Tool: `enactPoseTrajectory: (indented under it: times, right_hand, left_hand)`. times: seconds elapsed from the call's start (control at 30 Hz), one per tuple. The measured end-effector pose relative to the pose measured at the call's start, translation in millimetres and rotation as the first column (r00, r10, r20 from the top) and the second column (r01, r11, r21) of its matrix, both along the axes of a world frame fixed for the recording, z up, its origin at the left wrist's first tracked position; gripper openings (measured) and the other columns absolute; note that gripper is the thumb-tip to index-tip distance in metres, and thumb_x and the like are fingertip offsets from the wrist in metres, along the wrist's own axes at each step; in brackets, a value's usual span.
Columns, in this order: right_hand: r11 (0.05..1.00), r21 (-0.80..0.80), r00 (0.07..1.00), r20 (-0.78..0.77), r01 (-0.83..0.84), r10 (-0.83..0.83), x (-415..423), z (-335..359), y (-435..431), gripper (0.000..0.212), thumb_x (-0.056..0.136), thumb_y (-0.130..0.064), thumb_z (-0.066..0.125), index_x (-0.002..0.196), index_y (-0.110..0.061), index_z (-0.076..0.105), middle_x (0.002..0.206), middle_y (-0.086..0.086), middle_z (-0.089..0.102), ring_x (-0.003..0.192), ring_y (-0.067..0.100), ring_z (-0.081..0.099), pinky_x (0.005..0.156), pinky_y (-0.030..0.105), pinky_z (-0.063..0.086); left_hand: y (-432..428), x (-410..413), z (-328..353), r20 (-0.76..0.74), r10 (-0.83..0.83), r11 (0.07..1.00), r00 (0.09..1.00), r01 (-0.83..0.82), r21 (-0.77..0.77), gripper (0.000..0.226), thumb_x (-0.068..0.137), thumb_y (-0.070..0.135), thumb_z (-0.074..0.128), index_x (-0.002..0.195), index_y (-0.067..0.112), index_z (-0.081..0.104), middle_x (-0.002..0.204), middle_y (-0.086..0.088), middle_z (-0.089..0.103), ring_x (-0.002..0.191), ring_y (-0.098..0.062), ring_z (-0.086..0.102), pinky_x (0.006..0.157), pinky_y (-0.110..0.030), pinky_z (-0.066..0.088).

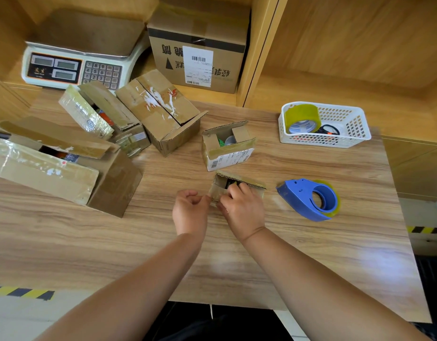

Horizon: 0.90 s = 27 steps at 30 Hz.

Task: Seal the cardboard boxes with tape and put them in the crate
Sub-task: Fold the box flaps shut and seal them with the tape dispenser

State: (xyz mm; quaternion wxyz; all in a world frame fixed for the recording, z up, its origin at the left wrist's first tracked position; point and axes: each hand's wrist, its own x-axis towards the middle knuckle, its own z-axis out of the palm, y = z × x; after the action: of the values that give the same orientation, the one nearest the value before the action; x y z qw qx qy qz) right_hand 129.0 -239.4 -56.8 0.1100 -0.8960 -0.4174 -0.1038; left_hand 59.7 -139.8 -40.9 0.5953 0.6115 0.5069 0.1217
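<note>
A small open cardboard box (247, 183) lies on the wooden table (261, 267) just beyond my hands. My right hand (242, 209) covers its near side, fingers curled over the front flap. My left hand (190, 212) sits at the box's left corner, its fingers curled and pinching the taped flap edge. A blue tape dispenser (309, 199) with a yellowish roll lies to the right of the box. Another small open box (228, 146) with a white label stands just behind. Several larger open boxes, among them one (163, 114) with torn tape, fill the table's left side.
A white basket (347, 129) at the back right holds a tape roll (302, 119) and black scissors. A weighing scale (74, 62) and a big sealed carton (197, 50) stand on the shelf behind. A long open box (52, 166) occupies the left edge.
</note>
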Motion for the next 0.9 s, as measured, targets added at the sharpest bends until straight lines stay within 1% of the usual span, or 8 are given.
enactPoseTrajectory:
  times: [0.07, 0.33, 0.47, 0.57, 0.67, 0.73, 0.8, 0.9]
  right_hand:
    - [1.000, -0.013, 1.000, 0.002, -0.007, 0.007, 0, -1, 0, 0.027, 0.056, -0.009, 0.084, 0.057, -0.014, 0.058, 0.066, 0.001, 0.049, 0.063, 0.023, 0.048, 0.054, 0.029, 0.034]
    - [0.998, 0.064, 0.994, 0.107, -0.013, 0.007, -2, -5, 0, 0.028, 0.057, 0.004, 0.077, 0.056, -0.013, 0.054, 0.063, 0.001, 0.047, 0.060, 0.021, 0.043, 0.055, 0.027, 0.027]
    - [0.984, 0.161, 0.990, 0.132, -0.071, 0.050, -2, -5, -11, 0.018, 0.072, 0.000, 0.075, 0.081, -0.014, 0.071, 0.076, 0.000, 0.060, 0.066, 0.021, 0.050, 0.059, 0.028, 0.041]
    - [0.973, 0.228, 0.994, 0.105, -0.032, 0.009, 0, 10, -27, 0.023, 0.083, -0.012, 0.064, 0.106, -0.013, 0.064, 0.094, 0.005, 0.062, 0.082, 0.023, 0.052, 0.073, 0.033, 0.040]
    - [0.985, 0.092, 0.989, 0.012, 0.146, -0.147, 6, 18, -40, 0.056, 0.077, -0.036, 0.058, 0.126, -0.010, 0.048, 0.120, 0.008, 0.055, 0.107, 0.024, 0.047, 0.093, 0.037, 0.034]
    - [0.982, -0.049, 0.982, -0.037, 0.184, -0.186, 10, 19, -46, 0.076, 0.072, -0.047, 0.061, 0.133, -0.005, 0.045, 0.128, 0.009, 0.052, 0.116, 0.025, 0.043, 0.102, 0.040, 0.029]
    - [0.976, -0.132, 0.981, -0.056, 0.176, -0.185, 12, 17, -51, 0.082, 0.068, -0.048, 0.071, 0.133, -0.005, 0.048, 0.126, 0.007, 0.055, 0.118, 0.023, 0.044, 0.105, 0.041, 0.026]
    - [0.975, -0.160, 0.986, -0.036, 0.154, -0.162, 11, 12, -56, 0.076, 0.065, -0.043, 0.081, 0.128, -0.008, 0.056, 0.124, 0.003, 0.058, 0.116, 0.023, 0.053, 0.105, 0.043, 0.027]
  left_hand:
    - [4, 6, -3, -0.049, -0.001, 1.000, 0.999, 0.000, -0.010, 0.025, 0.080, 0.021, 0.075, 0.092, 0.017, 0.054, 0.070, 0.008, 0.059, 0.065, -0.011, 0.055, 0.062, -0.025, 0.042]
    - [13, 13, -2, -0.029, 0.038, 0.973, 0.999, -0.043, -0.227, 0.025, 0.078, 0.006, 0.073, 0.081, 0.024, 0.056, 0.074, 0.001, 0.061, 0.068, -0.013, 0.055, 0.064, -0.023, 0.043]
    - [12, 12, -2, -0.013, 0.020, 0.977, 1.000, -0.023, -0.212, 0.021, 0.080, 0.004, 0.068, 0.088, 0.022, 0.061, 0.072, 0.001, 0.064, 0.066, -0.014, 0.053, 0.066, -0.026, 0.043]
    - [13, 12, -1, -0.024, 0.007, 0.983, 1.000, -0.011, -0.181, 0.018, 0.082, 0.006, 0.063, 0.091, 0.022, 0.063, 0.071, 0.003, 0.066, 0.060, -0.012, 0.050, 0.057, -0.023, 0.041]
    - [15, 13, 1, -0.044, -0.029, 0.985, 0.999, 0.021, -0.172, 0.016, 0.086, 0.009, 0.060, 0.095, 0.021, 0.063, 0.073, 0.004, 0.064, 0.057, -0.011, 0.048, 0.054, -0.022, 0.040]
    - [16, 14, 3, -0.053, -0.068, 0.981, 0.996, 0.057, -0.183, 0.016, 0.086, 0.009, 0.060, 0.099, 0.019, 0.062, 0.074, 0.004, 0.061, 0.059, -0.011, 0.047, 0.055, -0.023, 0.040]
    - [18, 14, 7, -0.069, -0.123, 0.984, 0.990, 0.112, -0.141, 0.017, 0.088, 0.012, 0.057, 0.104, 0.018, 0.061, 0.078, 0.004, 0.060, 0.062, -0.011, 0.048, 0.055, -0.023, 0.039]
    - [22, 12, 12, -0.078, -0.278, 0.960, 0.957, 0.280, 0.016, 0.028, 0.090, 0.011, 0.054, 0.116, 0.020, 0.055, 0.102, 0.006, 0.061, 0.079, -0.010, 0.055, 0.064, -0.024, 0.043]
